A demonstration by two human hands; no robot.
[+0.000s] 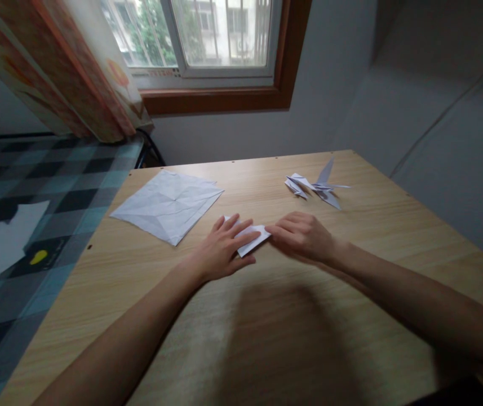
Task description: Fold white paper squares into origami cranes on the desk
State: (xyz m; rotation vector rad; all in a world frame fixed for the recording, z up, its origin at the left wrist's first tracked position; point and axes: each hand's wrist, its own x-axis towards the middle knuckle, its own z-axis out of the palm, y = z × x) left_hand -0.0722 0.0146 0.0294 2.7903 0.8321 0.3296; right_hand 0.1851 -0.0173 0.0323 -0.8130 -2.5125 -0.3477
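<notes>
A small folded piece of white paper [253, 241] lies on the wooden table, partly covered by fingers. My left hand [226, 248] rests flat over its left part, fingers spread and pressing it down. At the paper's right corner, my right hand [298, 234] is closed, with thumb and fingers pinching the edge. Beyond the left hand, creased sheets of white paper [167, 206] lie with corners overlapping. Folded paper figures [315, 186], one with raised wing-like points, sit farther back to the right.
The light wooden table [173, 327] ends at a back edge below a window [224, 34]. To the left is a checked cloth surface [76, 203] with torn-looking white paper [0, 248] on it. A patterned curtain [67, 62] hangs above it.
</notes>
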